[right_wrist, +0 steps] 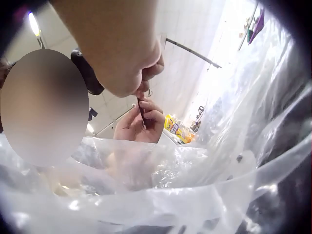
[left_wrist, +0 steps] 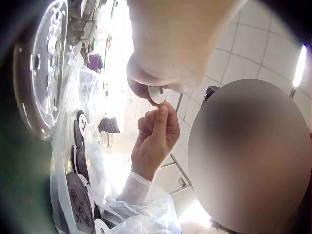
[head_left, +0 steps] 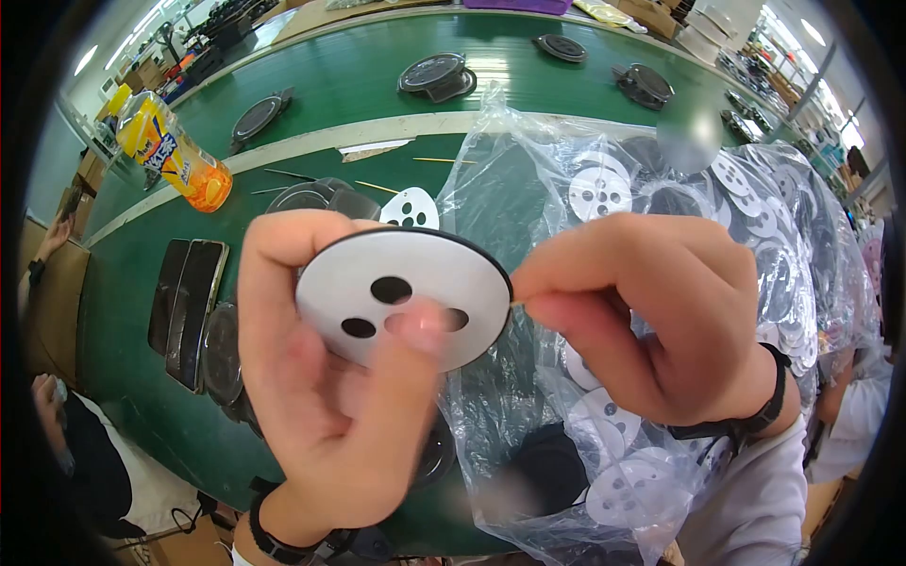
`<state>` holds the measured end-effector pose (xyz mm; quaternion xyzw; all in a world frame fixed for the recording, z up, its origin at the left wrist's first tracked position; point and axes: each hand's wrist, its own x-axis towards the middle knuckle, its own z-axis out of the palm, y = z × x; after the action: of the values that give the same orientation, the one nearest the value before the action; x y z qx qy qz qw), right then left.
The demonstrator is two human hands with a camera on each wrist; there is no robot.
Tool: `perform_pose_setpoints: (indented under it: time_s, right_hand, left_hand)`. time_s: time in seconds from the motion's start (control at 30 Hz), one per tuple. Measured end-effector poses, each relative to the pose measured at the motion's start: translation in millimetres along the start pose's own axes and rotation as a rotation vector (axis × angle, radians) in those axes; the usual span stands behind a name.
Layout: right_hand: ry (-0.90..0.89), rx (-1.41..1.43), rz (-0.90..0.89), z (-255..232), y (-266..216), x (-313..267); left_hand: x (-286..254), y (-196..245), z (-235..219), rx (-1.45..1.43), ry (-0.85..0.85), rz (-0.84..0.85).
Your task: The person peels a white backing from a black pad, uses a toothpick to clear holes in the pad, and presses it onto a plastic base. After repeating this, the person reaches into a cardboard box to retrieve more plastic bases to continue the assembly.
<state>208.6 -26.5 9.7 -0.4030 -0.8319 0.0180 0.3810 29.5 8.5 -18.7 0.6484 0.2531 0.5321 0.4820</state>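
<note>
My left hand (head_left: pixel 326 443) holds a round disc (head_left: pixel 425 264), white-faced with a black edge and several holes, its thumb blurred across the face. The disc is tilted toward the head camera. At its right edge, my right hand (head_left: pixel 675 316) pinches a thin pale stick (head_left: pixel 516 303) between thumb and forefinger; only a short tip of it shows. In the left wrist view the disc (left_wrist: pixel 157 95) appears small beside the right fingertips. From the right wrist the disc (right_wrist: pixel 142 112) is seen edge-on in the left fingers.
A clear plastic bag (head_left: pixel 500 198) with many white holed discs lies right. At left are a drink bottle (head_left: pixel 175 151) and two phones (head_left: pixel 193 311). A white holed piece (head_left: pixel 411 206) and thin sticks (head_left: pixel 377 187) lie behind the hands. Dark round parts (head_left: pixel 439 75) sit on the green belt.
</note>
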Motion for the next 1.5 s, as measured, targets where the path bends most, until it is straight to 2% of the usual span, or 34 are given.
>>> perform_pose_setpoints:
  time_s: [0.1, 0.2, 0.33, 0.37, 0.4, 0.43, 0.47, 0.5, 0.53, 0.57, 0.6, 0.63, 0.7, 0.73, 0.8, 0.83, 0.9, 1.03, 1.1, 1.13, 1.17, 1.23, 1.27, 1.37, 1.43, 1.47, 1.5]
  right_hand:
    - [0.022, 0.028, 0.048, 3, 2, 0]
    - [0.015, 0.098, 0.050, 4, 2, 0]
    - [0.006, 0.203, 0.129, 5, -2, -2]
    - [0.029, 0.234, 0.167, 6, -2, -2]
    - [0.050, 0.201, 0.096, 8, 0, -4]
    - [-0.111, 0.175, 0.242, 10, -1, -1]
    - [-0.197, 0.142, 0.226, 6, -4, 1]
    - [-0.074, 0.150, 0.083, 12, 0, -2]
    - [0.067, 0.081, -0.016, 20, 2, -2]
    - [0.031, 0.145, 0.020, 20, 3, -3]
    - [0.005, 0.238, 0.050, 19, 5, -4]
    - [0.017, 0.184, 0.079, 17, 8, -7]
    - [0.035, 0.003, -0.050, 20, 12, -5]
    - [0.045, 0.000, -0.049, 23, 15, -5]
    - [0.076, -0.209, -0.081, 23, 18, -5]
    - [0.080, -0.211, -0.078, 26, 14, -2]
    - [0.143, -0.154, 0.003, 32, 14, -3]
    - [0.230, -0.181, -0.080, 36, 12, -7]
    - [0.170, -0.047, 0.093, 25, 3, -6]
    - [0.171, -0.047, 0.071, 21, 4, -6]
    - [0.170, -0.020, 0.045, 17, 6, -7]
    - [0.143, -0.038, -0.007, 12, 9, -10]
    - [0.149, -0.051, -0.015, 10, 11, -11]
    - [0.205, -0.115, -0.078, 8, 13, -6]
    - [0.201, -0.169, -0.215, 9, 17, -5]
    - [0.202, -0.125, -0.234, 12, 16, -5]
    - [0.238, -0.211, -0.290, 13, 14, -5]
  left_hand:
    - [-1, 1, 7, -0.058, -0.056, 0.022]
    - [0, 4, 8, -0.127, -0.029, -0.049]
    - [-4, 4, 8, -0.125, -0.029, -0.058]
    - [-6, 6, 6, -0.031, -0.003, -0.074]
    - [-8, 7, 6, 0.036, 0.011, -0.077]
    - [-11, 5, 3, 0.048, -0.001, -0.103]
    - [-14, 0, -1, 0.025, -0.015, -0.066]
    - [-16, -10, -13, 0.052, -0.056, -0.058]
    - [-20, -16, -16, 0.112, 0.105, -0.132]
    - [-17, -9, -8, 0.213, 0.038, -0.022]
    - [-14, -9, -6, 0.050, 0.048, -0.075]
    - [-14, -6, -3, 0.092, 0.017, -0.111]
    - [-11, -3, 9, -0.141, 0.010, -0.062]
    - [-11, -3, 11, -0.136, 0.000, -0.058]
    - [-10, -5, 13, -0.199, 0.078, -0.117]
    - [-11, -3, 8, -0.198, 0.072, -0.117]
    - [-11, -6, 6, 0.049, 0.119, -0.067]
    - [-17, -8, 11, 0.244, 0.153, -0.047]
    - [-23, -13, 5, 0.274, 0.087, 0.045]
    - [-25, -14, 0, 0.451, 0.094, 0.030]
    - [-24, -7, -2, 0.574, -0.003, -0.036]
    - [-31, -32, -8, 0.099, 0.019, -0.069]
    - [-30, -20, -2, 0.063, -0.028, -0.179]
    - [-16, -1, 11, -0.145, -0.187, -0.180]
    - [-15, -1, 18, -0.207, -0.131, -0.229]
    - [-14, -4, 15, -0.406, -0.146, -0.238]
    - [-14, -1, 12, -0.383, -0.108, -0.239]
